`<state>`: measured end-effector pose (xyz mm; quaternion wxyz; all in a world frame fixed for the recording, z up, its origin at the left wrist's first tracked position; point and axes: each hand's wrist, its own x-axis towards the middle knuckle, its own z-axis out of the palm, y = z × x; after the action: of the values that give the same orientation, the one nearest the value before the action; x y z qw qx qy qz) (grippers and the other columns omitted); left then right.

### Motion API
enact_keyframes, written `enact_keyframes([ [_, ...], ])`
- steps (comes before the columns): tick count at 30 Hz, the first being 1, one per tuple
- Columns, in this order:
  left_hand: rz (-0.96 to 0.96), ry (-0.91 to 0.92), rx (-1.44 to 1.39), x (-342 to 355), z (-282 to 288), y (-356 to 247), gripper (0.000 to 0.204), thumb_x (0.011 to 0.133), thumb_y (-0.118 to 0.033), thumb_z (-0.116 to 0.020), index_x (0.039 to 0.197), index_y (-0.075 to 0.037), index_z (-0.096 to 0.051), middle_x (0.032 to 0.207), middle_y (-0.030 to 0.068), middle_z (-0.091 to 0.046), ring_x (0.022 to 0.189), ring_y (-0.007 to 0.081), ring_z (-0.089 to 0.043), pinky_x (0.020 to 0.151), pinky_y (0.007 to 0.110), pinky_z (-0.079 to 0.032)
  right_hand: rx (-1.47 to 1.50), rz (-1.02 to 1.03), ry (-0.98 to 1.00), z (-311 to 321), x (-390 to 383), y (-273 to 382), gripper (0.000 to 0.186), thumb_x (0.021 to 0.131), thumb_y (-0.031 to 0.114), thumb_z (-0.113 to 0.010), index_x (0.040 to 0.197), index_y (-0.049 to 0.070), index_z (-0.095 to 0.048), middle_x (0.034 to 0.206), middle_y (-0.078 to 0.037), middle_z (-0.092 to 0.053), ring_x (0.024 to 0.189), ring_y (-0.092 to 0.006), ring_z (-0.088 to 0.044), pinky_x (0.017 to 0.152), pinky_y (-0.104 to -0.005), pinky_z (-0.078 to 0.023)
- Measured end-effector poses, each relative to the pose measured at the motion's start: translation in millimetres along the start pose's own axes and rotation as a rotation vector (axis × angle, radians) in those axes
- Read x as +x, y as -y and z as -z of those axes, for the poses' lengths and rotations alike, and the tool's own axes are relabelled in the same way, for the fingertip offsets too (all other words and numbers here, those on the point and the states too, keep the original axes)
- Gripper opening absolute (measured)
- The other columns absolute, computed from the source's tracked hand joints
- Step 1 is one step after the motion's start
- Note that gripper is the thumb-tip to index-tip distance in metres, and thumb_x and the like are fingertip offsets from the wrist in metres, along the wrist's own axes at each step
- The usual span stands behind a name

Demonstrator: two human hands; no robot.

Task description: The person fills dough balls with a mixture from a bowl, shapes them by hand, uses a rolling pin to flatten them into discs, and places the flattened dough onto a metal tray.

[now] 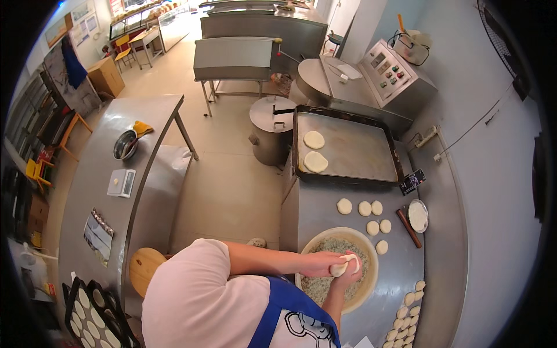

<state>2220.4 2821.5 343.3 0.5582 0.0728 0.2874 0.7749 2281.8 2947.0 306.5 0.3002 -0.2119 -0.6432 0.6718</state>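
Note:
Both of my hands meet over a wide cream bowl (372, 255) of pale green chopped filling on the steel table (325, 209). My left hand (317, 264) and my right hand (350, 278) hold one white dough piece (343, 265) between them. Several small round dough balls (364, 207) lie just beyond the bowl. Further on, two flattened rounds (315, 162) lie at the left end of a dark baking tray (360, 151).
A brown stick (408, 227) and a small metal dish (418, 216) lie right of the dough balls, with a phone (412, 181) nearby. More dough pieces (406, 325) are at the lower right. A lidded pot (272, 124) stands on the floor. The left table (98, 174) carries a bowl, a scale and trays.

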Motion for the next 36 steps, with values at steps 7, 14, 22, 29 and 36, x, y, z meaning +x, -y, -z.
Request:
enact_keyframes([
  [7, -0.111, -0.195, 0.370, -10, 9, -3, 0.035, 0.106, -0.025, -0.046, 0.135, -0.006, -0.051, 0.124, 0.0061, -0.061, 0.113, 0.0147, -0.057, 0.099, 0.031, -0.047, -0.334, 0.218, 0.036, -38, -32, 21, 0.043, 0.102, 0.026, -0.041, 0.124, -0.005, -0.062, 0.137, -0.018, -0.056, 0.123, -0.0305, -0.056, 0.103, -0.0436, -0.047],
  [14, -0.035, -0.230, -0.063, 13, 16, 49, 0.027, 0.105, -0.028, -0.048, 0.123, -0.010, -0.055, 0.115, 0.0053, -0.063, 0.108, 0.0177, -0.059, 0.091, 0.033, -0.049, -0.645, 0.424, 0.027, -17, -30, 12, 0.030, 0.098, 0.018, -0.042, 0.096, 0.002, -0.068, 0.112, -0.017, -0.069, 0.109, -0.0351, -0.063, 0.101, -0.0490, -0.044],
  [22, 0.097, -0.468, 0.025, 21, -14, 45, 0.052, 0.105, -0.044, -0.048, 0.146, -0.012, -0.045, 0.138, 0.0112, -0.055, 0.128, 0.0209, -0.051, 0.112, 0.036, -0.037, -0.899, 0.396, 0.187, 10, -36, 13, 0.040, 0.106, 0.028, -0.039, 0.092, 0.001, -0.066, 0.087, -0.015, -0.071, 0.097, -0.0335, -0.067, 0.110, -0.0480, -0.036],
  [29, 0.034, -0.203, 0.317, 27, 31, 68, 0.046, 0.106, -0.036, -0.052, 0.143, -0.010, -0.049, 0.134, 0.0130, -0.058, 0.123, 0.0211, -0.054, 0.103, 0.037, -0.046, -0.148, 0.184, -0.184, -24, -34, 17, 0.047, 0.109, 0.035, -0.038, 0.119, -0.002, -0.064, 0.098, -0.018, -0.072, 0.093, -0.0266, -0.068, 0.097, -0.0422, -0.049],
  [36, 0.168, -0.434, -0.121, 7, 40, 44, 0.052, 0.106, -0.055, -0.042, 0.126, -0.010, -0.060, 0.124, 0.0104, -0.066, 0.117, 0.0239, -0.061, 0.100, 0.043, -0.049, -0.667, 0.479, 0.059, -21, -50, -14, 0.034, 0.098, 0.023, -0.049, 0.115, 0.004, -0.072, 0.103, -0.019, -0.074, 0.094, -0.0386, -0.069, 0.089, -0.0457, -0.053],
])
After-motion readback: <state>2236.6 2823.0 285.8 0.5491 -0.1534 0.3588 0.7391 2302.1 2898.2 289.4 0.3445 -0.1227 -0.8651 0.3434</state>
